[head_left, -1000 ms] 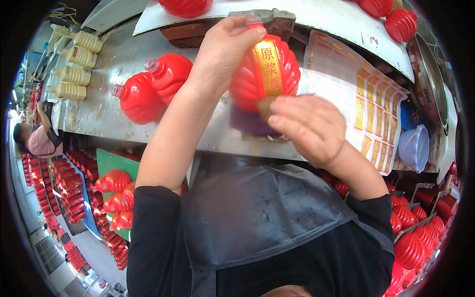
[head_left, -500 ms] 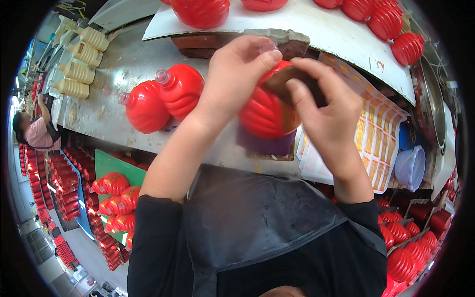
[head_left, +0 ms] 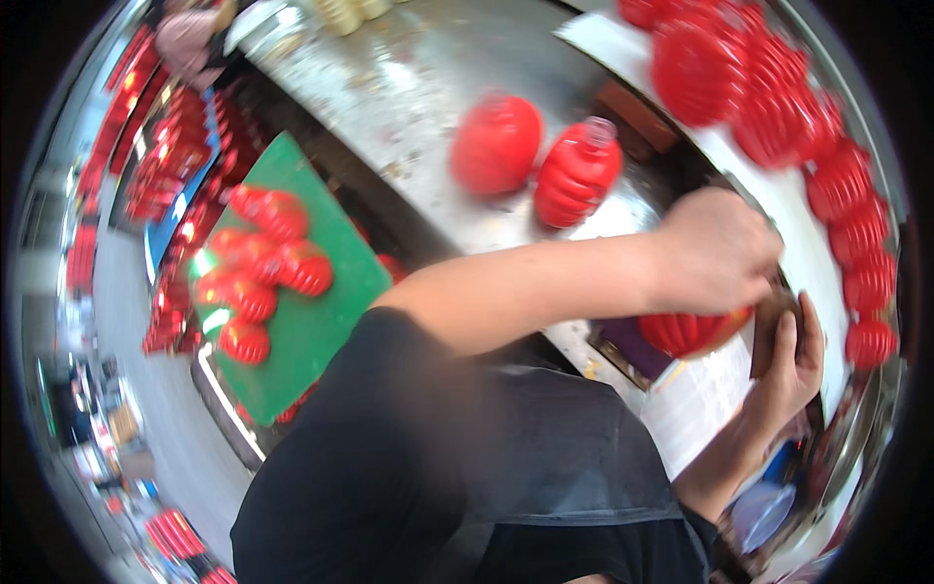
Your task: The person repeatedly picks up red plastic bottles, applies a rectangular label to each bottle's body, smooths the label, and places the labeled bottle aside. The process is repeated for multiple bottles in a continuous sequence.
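Red lantern [head_left: 693,331] is sitting at the metal bench [head_left: 438,88]'s near right edge; two loose lanterns [head_left: 535,156] are lying well apart, far left. Left hand [head_left: 715,251] is clamping closed over it; right hand [head_left: 790,362] is cupping a brown piece [head_left: 765,331] just beside.

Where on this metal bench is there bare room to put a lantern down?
The metal bench is bare up and left of the two loose red lanterns. It is crowded along the right rim, where a row of red lanterns lies, and near the left hand and right hand around the held lantern.
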`<state>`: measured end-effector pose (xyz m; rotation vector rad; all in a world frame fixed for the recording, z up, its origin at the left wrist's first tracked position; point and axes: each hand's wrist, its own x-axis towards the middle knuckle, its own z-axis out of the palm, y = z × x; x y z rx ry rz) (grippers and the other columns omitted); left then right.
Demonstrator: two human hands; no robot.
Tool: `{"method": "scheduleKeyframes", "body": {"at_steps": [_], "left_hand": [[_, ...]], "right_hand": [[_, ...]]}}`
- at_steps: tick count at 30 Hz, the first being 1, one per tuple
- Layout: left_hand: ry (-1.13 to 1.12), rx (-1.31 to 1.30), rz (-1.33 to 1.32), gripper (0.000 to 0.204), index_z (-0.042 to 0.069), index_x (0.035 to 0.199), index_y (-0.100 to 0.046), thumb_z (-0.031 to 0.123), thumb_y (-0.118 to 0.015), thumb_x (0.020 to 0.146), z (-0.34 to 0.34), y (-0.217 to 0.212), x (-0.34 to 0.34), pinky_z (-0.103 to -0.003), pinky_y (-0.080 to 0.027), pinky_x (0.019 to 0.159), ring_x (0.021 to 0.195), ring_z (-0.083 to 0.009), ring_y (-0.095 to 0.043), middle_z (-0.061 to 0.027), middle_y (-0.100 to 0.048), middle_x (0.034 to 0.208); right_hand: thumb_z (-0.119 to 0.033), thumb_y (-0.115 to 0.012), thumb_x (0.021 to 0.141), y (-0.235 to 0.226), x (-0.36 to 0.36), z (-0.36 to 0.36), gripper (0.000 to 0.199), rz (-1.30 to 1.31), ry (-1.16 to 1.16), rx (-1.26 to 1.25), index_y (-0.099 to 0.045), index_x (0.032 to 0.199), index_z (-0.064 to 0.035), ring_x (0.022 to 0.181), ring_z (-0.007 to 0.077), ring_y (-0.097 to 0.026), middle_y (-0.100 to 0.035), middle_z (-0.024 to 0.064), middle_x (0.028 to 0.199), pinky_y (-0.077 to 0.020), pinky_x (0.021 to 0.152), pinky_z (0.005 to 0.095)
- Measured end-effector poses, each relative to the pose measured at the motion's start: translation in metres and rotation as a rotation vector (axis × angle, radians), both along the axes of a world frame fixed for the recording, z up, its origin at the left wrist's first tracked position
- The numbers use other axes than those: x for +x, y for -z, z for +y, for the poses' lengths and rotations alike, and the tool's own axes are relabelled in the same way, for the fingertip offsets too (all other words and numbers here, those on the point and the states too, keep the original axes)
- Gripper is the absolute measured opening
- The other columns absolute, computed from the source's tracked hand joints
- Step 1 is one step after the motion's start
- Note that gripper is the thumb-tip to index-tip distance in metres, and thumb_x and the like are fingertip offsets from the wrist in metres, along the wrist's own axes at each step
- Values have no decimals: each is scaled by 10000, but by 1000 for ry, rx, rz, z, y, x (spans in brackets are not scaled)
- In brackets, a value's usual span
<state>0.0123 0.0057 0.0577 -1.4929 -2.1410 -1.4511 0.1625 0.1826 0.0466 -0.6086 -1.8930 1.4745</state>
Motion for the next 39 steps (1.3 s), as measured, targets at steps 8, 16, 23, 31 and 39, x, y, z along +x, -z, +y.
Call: {"method": "scheduleKeyframes", "body": {"at_steps": [8,16,23,31,39], "left_hand": [[-368,237,-143,177,58,770,-699,211,-774,816,-62,15,11,-454,-545,716,817,-332,-690,-126,-669,793],[-599,495,-736,175,13,852,-695,134,-781,946,-198,16,27,-279,-497,674,741,-59,-591,-2,-693,789],[-1014,414,-539,100,9,872,-707,66,-768,927,-379,37,128,-269,-515,734,800,-87,-620,-22,-694,857],[-1762,-274,-257,184,21,816,-689,143,-813,876,-510,113,214,-376,-515,675,702,-227,-637,-95,-668,795],[-1913,-592,-280,247,42,882,-730,285,-771,908,-562,179,219,-473,-535,753,816,-336,-690,-111,-708,886]], "right_hand": [[159,-627,953,40,10,-16,254,277,-332,606,-609,1163,17,1136,308,-715,-715,206,1249,-565,1024,417],[32,-733,860,59,5,-104,246,440,-871,1211,-596,1038,-66,1069,410,-709,-709,192,1148,-564,976,561],[58,-617,979,11,-42,-132,207,97,-795,303,-660,1178,20,1076,162,-628,-662,81,1179,-513,963,309],[-293,-669,1038,-32,-140,-119,318,-10,-559,764,-715,1122,10,866,188,-671,-738,96,975,-525,819,338],[-385,-600,1004,-30,-189,-176,392,-496,-643,1301,-669,1029,0,941,440,-711,-744,221,954,-553,854,544]]}}
